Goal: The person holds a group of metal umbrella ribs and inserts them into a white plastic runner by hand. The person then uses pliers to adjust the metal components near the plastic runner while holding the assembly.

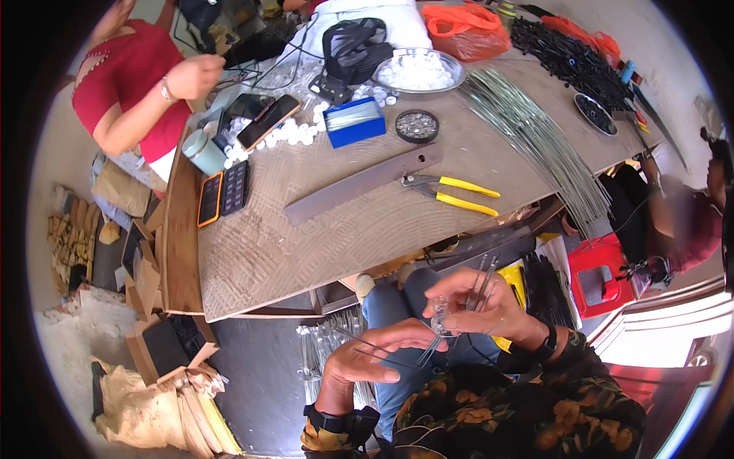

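My left hand is closed around a bunch of thin metal wires that stick out toward the right, low over my lap. My right hand pinches a small clear plastic piece at its fingertips and also holds a few thin wires pointing up. The two hands nearly touch below the wooden table's near edge. Yellow-handled pliers lie on the table above my hands, next to a long flat grey metal bar.
A large fan of long wires lies at the right of the table. A blue box, white caps, a metal bowl, phones and a calculator sit at the back. A person in red sits far left; another sits at right beside a red stool.
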The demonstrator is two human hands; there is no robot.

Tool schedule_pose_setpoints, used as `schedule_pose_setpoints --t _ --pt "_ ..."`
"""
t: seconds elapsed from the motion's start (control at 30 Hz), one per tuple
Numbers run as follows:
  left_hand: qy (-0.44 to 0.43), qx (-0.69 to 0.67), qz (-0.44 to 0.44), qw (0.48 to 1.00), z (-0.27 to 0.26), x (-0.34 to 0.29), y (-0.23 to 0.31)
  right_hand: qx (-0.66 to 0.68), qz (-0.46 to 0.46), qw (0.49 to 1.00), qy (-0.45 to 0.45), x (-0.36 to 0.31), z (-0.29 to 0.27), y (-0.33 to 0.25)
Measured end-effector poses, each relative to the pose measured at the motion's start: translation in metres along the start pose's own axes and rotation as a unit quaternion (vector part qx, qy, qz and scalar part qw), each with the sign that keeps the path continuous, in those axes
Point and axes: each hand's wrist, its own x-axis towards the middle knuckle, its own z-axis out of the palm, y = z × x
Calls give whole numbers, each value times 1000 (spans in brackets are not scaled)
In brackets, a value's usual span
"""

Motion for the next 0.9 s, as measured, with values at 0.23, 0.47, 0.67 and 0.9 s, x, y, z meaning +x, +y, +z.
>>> schedule_pose_setpoints --t 0.23,0.47,0.67,0.9 --pt "209 97 50 972 19 8 -15 -47 -45 998 -7 -1 5 3" --pt "218 91 47 971 19 5 -13 -81 -69 994 -2 2 9 10" --pt "208 94 56 972 20 6 -17 -39 -51 998 -12 0 8 11" --pt "276 31 96 956 31 6 -25 -19 -63 998 -12 -1 8 7"
